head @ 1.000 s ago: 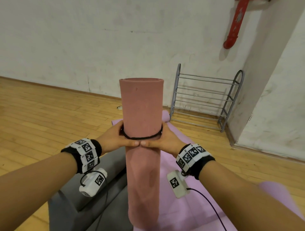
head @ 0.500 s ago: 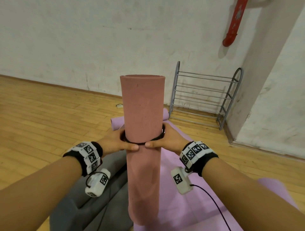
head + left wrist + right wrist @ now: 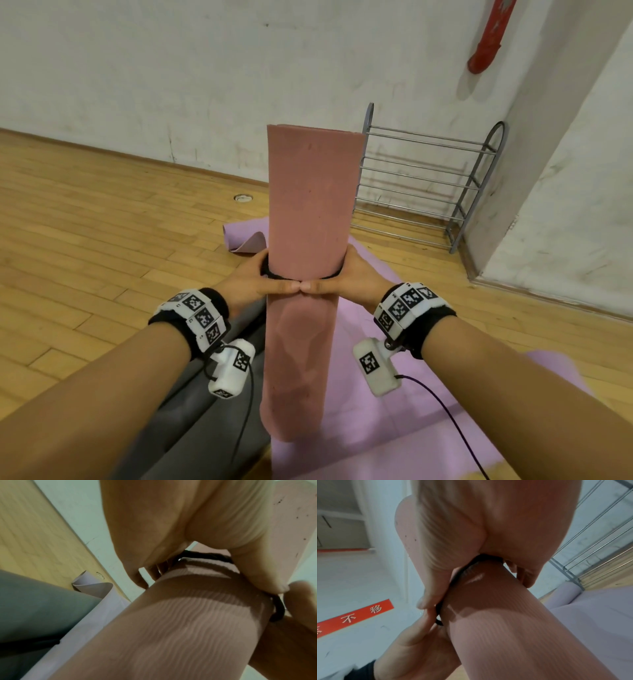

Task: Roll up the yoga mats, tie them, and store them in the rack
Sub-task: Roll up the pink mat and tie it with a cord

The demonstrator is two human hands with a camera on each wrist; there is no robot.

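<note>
Left grip: the left hand (image 3: 250,279) curls round the left side of the upright pink mat (image 3: 308,274), thumb lying across the near face, fingers wrapped behind and clamped on the black band (image 3: 270,274).
Right grip: the right hand (image 3: 352,279) mirrors it on the right side, thumb tip touching the left thumb tip at the near face, fingers curled behind the roll and hooked on the same band.
Band: a thin black loop round the roll about halfway up; in the left wrist view (image 3: 205,555) it sits tight on the ribbed surface under the palm.
Pink mat: rolled into a tight tube, standing on end on the purple mat (image 3: 394,411), top end level with the rack's upper shelf in the head view.
Done so far: this mat is rolled, and the band is already on it.
Left to do: I judge the band needs seating at its final height, then the roll goes to the rack (image 3: 428,185); the purple mat lies flat and unrolled, its far end curling; a grey mat (image 3: 191,421) lies near left, apparently unrolled too.
Rack: grey wire shelves, far right, against the wall by a corner pillar; no mats on it.
Floor: light wooden boards (image 3: 85,240).
Room: scuffed white wall, red pipe (image 3: 488,37) high at far right.
</note>
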